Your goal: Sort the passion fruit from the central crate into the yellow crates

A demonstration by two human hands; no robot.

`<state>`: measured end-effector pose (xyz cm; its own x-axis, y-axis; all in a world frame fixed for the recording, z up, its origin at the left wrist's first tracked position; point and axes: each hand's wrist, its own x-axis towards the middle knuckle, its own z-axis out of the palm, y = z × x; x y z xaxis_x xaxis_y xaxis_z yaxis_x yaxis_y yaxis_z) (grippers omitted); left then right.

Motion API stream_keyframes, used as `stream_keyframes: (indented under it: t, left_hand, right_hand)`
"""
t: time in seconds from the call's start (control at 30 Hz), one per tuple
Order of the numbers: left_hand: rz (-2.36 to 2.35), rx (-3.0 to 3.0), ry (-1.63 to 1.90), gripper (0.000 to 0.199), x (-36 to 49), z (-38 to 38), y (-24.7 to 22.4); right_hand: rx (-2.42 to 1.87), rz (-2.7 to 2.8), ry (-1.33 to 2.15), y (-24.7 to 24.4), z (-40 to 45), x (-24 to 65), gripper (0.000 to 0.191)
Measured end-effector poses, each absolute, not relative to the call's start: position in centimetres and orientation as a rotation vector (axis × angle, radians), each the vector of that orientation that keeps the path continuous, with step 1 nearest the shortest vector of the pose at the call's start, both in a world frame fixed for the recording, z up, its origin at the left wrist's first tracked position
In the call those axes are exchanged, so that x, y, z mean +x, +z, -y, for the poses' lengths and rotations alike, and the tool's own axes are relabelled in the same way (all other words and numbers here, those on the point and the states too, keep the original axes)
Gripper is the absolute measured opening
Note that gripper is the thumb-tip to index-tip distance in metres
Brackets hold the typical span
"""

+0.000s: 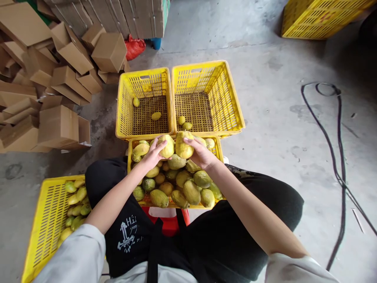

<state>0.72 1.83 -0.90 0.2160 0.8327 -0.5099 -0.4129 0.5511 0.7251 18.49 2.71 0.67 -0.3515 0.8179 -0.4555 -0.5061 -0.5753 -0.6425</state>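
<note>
My left hand [154, 154] is closed around a pale yellow papaya [166, 146]. Close beside it, my right hand [202, 151] grips a second yellow papaya [183, 146], thumb on its upper side. Both fruits are held above a yellow crate [219, 151] between my knees, heaped with green and yellow papayas [192, 192]. Two more yellow crates stand just beyond it. The far left crate [118, 106] has two small fruits on its floor, and the far right crate [240, 114] has two near its front left corner.
Another yellow crate [41, 220] with green and yellow fruit is by my left leg. Open cardboard boxes [59, 124] are piled at left, near a red bag [135, 47]. A black cable [343, 177] lies on the right floor; a yellow crate [312, 23] stands far right.
</note>
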Motion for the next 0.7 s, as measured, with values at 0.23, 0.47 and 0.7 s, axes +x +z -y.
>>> stream_keyframes:
  t: [0.23,0.47,0.7]
  left_hand:
    - [-0.983,0.375,0.961,0.029,0.81,-2.06,-0.5]
    - [-0.979,0.364,0.988,0.025,0.73,-2.19,-0.8]
    - [-0.951,0.473,0.98,0.026,0.81,-1.92,-0.82]
  right_hand:
    - [-1.057,0.457,1.927,1.02,-2.77,18.25,0.028]
    - [-1.018,0.358,2.011,1.25,-3.49,18.77,0.018]
    - [-1.034,0.472,2.02,0.84,-3.03,18.45,0.017]
